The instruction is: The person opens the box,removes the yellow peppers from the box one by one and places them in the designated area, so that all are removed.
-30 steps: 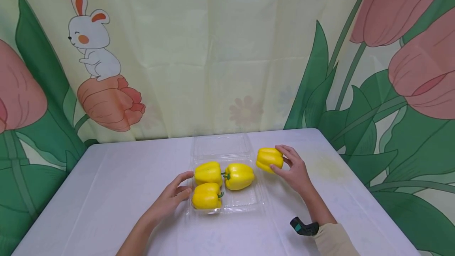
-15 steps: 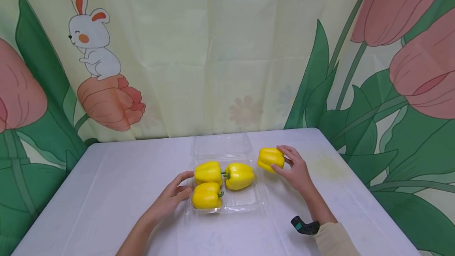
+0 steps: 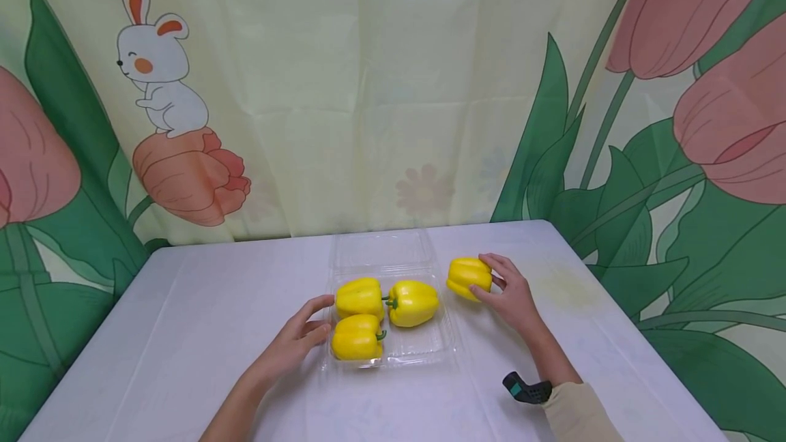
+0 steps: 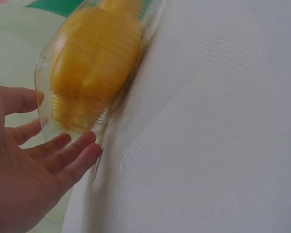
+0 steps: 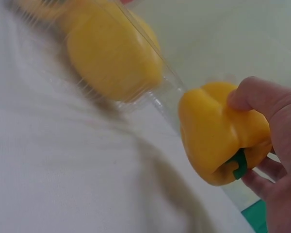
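A clear plastic clamshell box [image 3: 419, 348] lies on the table with its lid folded back. Inside are three yellow bell peppers: one at back left [image 3: 359, 297], one at front left [image 3: 357, 337] and one at right [image 3: 413, 303]. My left hand [image 3: 293, 345] touches the box's left side with spread, lightly bent fingers [image 4: 77, 165]. Right of the box, my right hand [image 3: 511, 297] holds another yellow bell pepper [image 3: 469, 278] between thumb and fingers. The right wrist view shows this pepper's green stem [image 5: 239, 164] facing the palm, and its shadow below on the cloth.
The box's transparent lid [image 3: 383, 251] lies flat toward the table's back edge. A white cloth covers the table [image 3: 184, 333]. Behind it hangs a printed curtain [image 3: 393, 87] with a rabbit and tulips. A black strap [image 3: 526, 391] is on the right wrist.
My right hand and its bell pepper have shifted very slightly right. The left hand, the box and the peppers inside it stay in place.
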A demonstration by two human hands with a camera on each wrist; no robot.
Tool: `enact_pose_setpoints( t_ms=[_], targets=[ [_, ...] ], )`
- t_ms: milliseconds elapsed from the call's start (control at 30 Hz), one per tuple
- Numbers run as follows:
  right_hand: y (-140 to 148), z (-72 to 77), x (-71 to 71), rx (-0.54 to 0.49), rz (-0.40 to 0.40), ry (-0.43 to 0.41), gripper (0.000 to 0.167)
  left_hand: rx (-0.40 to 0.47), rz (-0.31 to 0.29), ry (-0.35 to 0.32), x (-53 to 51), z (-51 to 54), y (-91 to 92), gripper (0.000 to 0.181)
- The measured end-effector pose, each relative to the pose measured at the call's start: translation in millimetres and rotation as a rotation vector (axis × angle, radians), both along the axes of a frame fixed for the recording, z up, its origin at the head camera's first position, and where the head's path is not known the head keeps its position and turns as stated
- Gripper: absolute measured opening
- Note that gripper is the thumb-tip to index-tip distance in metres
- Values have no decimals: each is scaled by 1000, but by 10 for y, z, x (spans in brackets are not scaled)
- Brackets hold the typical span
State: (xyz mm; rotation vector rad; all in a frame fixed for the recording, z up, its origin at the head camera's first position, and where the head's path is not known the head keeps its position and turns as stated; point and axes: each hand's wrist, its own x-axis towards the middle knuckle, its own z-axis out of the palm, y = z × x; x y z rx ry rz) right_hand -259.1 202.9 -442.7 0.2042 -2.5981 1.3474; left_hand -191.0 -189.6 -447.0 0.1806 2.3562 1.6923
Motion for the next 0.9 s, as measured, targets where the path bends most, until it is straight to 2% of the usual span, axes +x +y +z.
enact_pose_setpoints(
  t_ms=[533,900],
  targets=[
    [9,-80,-24,11,42,-32,64,10,-27,25,13,10,-11,50],
    [-25,-94,-9,11,54,-37,64,-7,-4,17,20,15,3,48]
  ],
)
